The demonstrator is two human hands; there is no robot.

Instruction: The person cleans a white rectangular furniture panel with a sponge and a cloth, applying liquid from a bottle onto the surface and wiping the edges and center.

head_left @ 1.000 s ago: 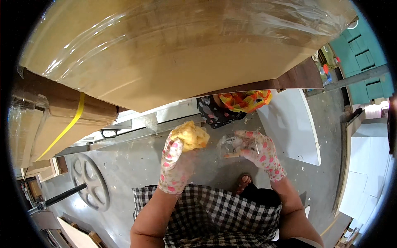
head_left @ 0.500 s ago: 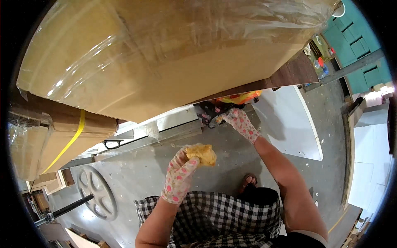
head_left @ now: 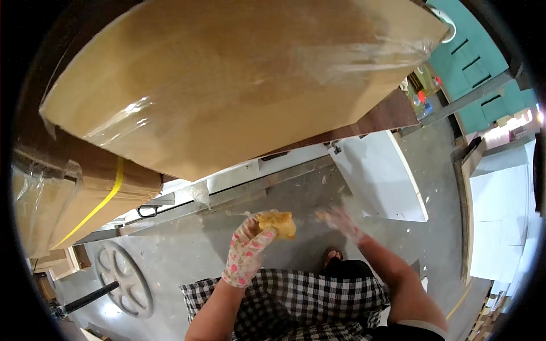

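My left hand (head_left: 247,250), in a white glove with a pink flower print, is closed around a soft, lumpy yellow-brown piece (head_left: 277,225). Its exact kind cannot be made out. To the right, at about the same height, is my right hand (head_left: 343,223) in a matching glove. Motion smears its fingers, so I cannot tell what is in them, if anything. A white cabinet door (head_left: 381,176) stands swung out beyond that hand.
A large taped cardboard box (head_left: 239,85) fills the far side on a brown board (head_left: 369,122). Another carton (head_left: 91,193) with a yellow strap sits left. A grey spoked wheel (head_left: 123,278) is low left. White sheets (head_left: 500,221) stand at the right. Grey floor (head_left: 187,250) lies below.
My right hand has drawn back toward me from a dark flowered cloth item and something orange-yellow under the board; both are now out of sight. My left hand keeps its hold. The view has shifted slightly.
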